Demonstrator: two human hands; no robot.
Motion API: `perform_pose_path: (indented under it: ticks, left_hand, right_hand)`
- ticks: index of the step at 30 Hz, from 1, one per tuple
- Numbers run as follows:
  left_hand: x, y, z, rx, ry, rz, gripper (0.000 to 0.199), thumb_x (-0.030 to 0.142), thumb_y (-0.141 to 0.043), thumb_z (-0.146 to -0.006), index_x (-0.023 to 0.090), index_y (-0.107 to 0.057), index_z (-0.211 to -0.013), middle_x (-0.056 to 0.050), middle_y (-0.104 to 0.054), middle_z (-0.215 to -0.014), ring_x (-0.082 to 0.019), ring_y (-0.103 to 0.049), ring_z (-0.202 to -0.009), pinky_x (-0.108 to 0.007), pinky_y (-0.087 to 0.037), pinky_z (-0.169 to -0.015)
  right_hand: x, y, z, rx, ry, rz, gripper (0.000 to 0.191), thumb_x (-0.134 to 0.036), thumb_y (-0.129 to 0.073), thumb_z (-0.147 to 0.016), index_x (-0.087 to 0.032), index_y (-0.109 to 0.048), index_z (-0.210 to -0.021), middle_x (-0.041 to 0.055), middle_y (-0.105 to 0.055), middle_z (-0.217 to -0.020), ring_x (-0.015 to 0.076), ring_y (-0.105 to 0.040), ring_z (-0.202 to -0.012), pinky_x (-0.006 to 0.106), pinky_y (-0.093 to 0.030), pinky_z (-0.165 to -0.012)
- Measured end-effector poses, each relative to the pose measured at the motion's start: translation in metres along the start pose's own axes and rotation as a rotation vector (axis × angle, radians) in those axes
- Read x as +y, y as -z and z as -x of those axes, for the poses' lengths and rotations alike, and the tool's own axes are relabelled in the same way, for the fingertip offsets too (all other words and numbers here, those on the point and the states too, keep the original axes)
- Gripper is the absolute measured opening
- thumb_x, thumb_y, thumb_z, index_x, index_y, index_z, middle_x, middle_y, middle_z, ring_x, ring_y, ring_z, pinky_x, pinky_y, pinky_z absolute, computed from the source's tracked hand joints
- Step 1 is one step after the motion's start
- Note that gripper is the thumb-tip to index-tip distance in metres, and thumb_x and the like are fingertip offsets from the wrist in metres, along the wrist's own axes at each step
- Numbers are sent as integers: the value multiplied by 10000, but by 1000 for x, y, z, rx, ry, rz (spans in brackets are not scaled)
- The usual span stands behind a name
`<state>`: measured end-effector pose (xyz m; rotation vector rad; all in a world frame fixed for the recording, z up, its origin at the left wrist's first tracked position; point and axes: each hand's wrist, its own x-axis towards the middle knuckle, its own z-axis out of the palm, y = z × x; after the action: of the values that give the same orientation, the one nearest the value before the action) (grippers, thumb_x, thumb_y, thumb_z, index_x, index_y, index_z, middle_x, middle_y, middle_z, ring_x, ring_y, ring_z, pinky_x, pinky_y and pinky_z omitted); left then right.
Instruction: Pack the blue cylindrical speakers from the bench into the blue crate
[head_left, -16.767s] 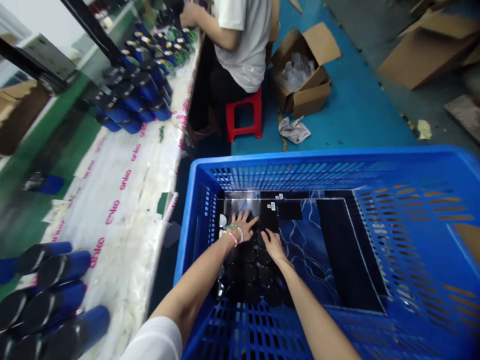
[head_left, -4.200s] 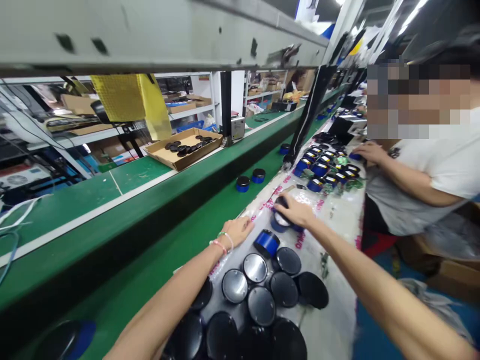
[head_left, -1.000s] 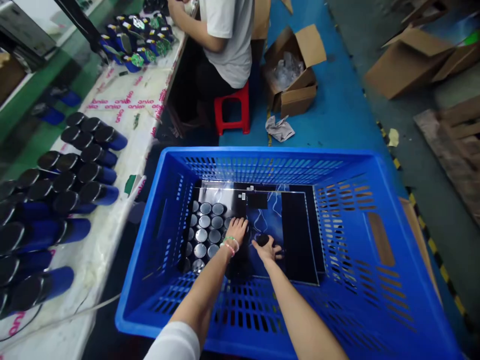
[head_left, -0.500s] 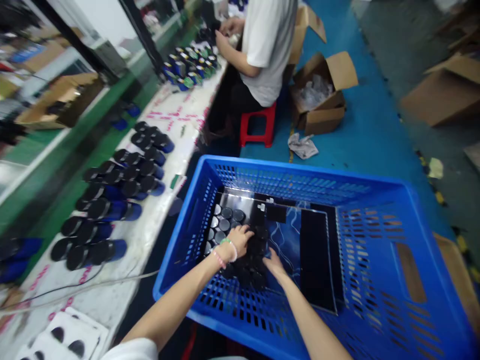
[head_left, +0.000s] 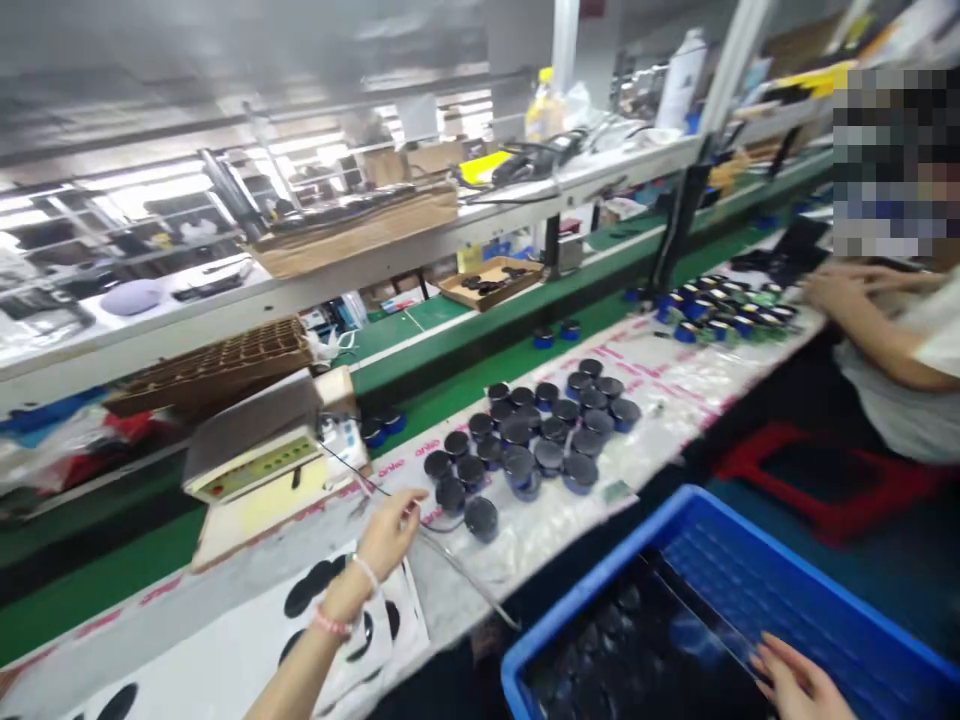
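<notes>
My left hand [head_left: 390, 532], with bracelets on its wrist, is over the bench at the near end of a group of short blue cylinders with black tops [head_left: 517, 432]. Its fingers are loosely bent and apart, with nothing visible in them, close to the nearest cylinder [head_left: 481, 518]. At the lower right, my right hand [head_left: 799, 682] is over the blue plastic crate [head_left: 581, 612], fingers apart and seemingly holding nothing. Dark round pieces lie inside the crate, blurred and hard to make out. White sheets with black discs [head_left: 251, 640] lie under my left forearm.
A grey box-shaped device [head_left: 259, 440] stands left on the bench. A thin cable [head_left: 472, 580] crosses the bench top. Beyond runs a green surface [head_left: 420, 400] under a shelf. A co-worker's hands [head_left: 840, 290] are at the far right near more blue parts, by a red stool [head_left: 817, 480].
The view has swung left and up toward the bench. My left hand has left the dark pieces in the crate and is now over the bench. My right hand stays at the crate.
</notes>
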<state>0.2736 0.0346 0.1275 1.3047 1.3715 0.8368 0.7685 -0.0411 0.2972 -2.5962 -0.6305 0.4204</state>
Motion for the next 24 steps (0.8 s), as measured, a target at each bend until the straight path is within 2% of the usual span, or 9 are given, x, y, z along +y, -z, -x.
perform_pose_path:
  ticks: [3,6,10,13,16,18,20,22,24]
  left_hand:
    - [-55,37,-76,137,12,-227,323,146,-386,-826,93,-554,-1097,-89,-539,-1084,-155,-509,-973,-290,-400,-913]
    - [-102,44,-145,157,98,-611,463,274,-456,-860,73,-466,-1277,-136,-411,-1265,-254,-387,-1145,-357,-327,-986]
    - [-160,29,-189,-43,208,-868,684,519,-413,-878,153,-264,-1436,-154,-350,-1330,-320,-421,-1112,-428,-365,-897]
    - [-183,25,-196,-127,195,-855,670,542,-350,-898,147,-256,-1431,-148,-464,-1178,-304,-501,-1007,-427,-383,-851]
    - [-162,28,-192,-93,218,-731,654,537,-344,-900,144,-253,-1414,-133,-464,-1153,-289,-543,-937,-397,-410,-815]
    - [-123,26,-182,-90,214,-577,657,564,-342,-889,174,-239,-1409,-113,-454,-1170,-263,-561,-900,-368,-425,-800]
    - [-73,16,-168,-141,93,-445,654,575,-375,-871,199,-262,-1395,-93,-461,-1168,-235,-552,-918,-339,-422,-813]
    - [-26,-3,-153,-228,-21,-445,615,510,-417,-873,207,-295,-1395,-89,-471,-1168,-239,-531,-932,-365,-408,-841]
    - [6,-28,-140,-227,-14,-464,616,476,-444,-867,206,-311,-1404,-95,-462,-1202,-259,-506,-977,-399,-396,-863]
  right_hand:
    - [-90,-77,20,-111,202,-4,653,-546,-523,-530,-179,-527,-1070,100,-559,-1123,279,-561,-995,400,-443,-909]
    - [-155,-147,48,-172,424,119,646,-563,-482,-594,-132,-548,-1070,110,-571,-1080,252,-557,-946,385,-424,-906]
    - [-204,-213,81,-244,753,338,585,-551,-362,-759,-138,-503,-1148,99,-512,-1127,194,-539,-906,321,-454,-797]
    - [-217,-238,103,-199,780,674,637,-593,-292,-820,-227,-345,-1338,88,-396,-1269,237,-510,-1023,362,-463,-773]
    - [-220,-251,118,-173,702,970,697,-631,-235,-836,-303,-135,-1443,87,-275,-1368,290,-491,-1059,403,-468,-694]
    - [-223,-257,125,-186,661,1071,711,-607,-241,-848,-300,-57,-1463,93,-234,-1387,289,-510,-1023,420,-468,-698]
    - [-231,-265,128,-194,604,1113,701,-569,-249,-865,-293,-25,-1469,96,-234,-1381,276,-535,-973,432,-469,-710]
    - [-240,-274,128,-188,544,1132,687,-539,-270,-876,-280,-47,-1471,103,-284,-1338,273,-556,-925,449,-461,-740]
    - [-247,-283,125,-187,513,1141,666,-499,-307,-879,-254,-111,-1467,114,-332,-1278,292,-556,-932,460,-449,-772]
